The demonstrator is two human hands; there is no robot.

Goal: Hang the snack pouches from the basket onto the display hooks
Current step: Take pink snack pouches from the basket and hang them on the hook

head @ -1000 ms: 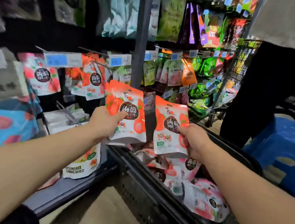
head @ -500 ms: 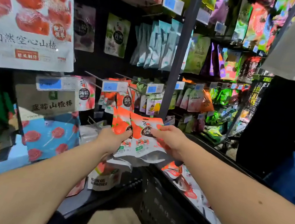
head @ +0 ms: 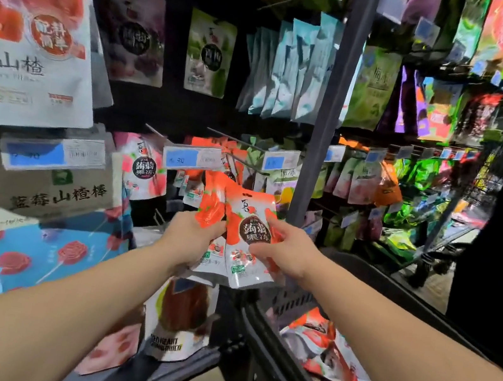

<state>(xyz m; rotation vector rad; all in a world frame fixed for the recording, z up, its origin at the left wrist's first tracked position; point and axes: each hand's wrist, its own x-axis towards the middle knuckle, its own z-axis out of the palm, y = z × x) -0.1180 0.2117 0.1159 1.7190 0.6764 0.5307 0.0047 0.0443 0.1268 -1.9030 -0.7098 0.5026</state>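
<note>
Head view, centre of the frame: my left grip (head: pixel 192 237) curls round the rear orange pouch (head: pixel 211 207); my right grip (head: pixel 286 252) pinches the front orange pouch (head: pixel 250 226) at its edge; the two pouches overlap, upright; just above them hanging orange pouches (head: pixel 214 145) sit behind a blue price tag (head: pixel 192 159), under a wire display hook (head: pixel 236 140); at lower right the black basket (head: pixel 265 359) holds more pouches (head: pixel 332 353).

Price tag (head: pixel 194 158) ahead, hung orange pouches (head: pixel 209 144) crowded behind, grey post (head: pixel 322 135) rightward
</note>
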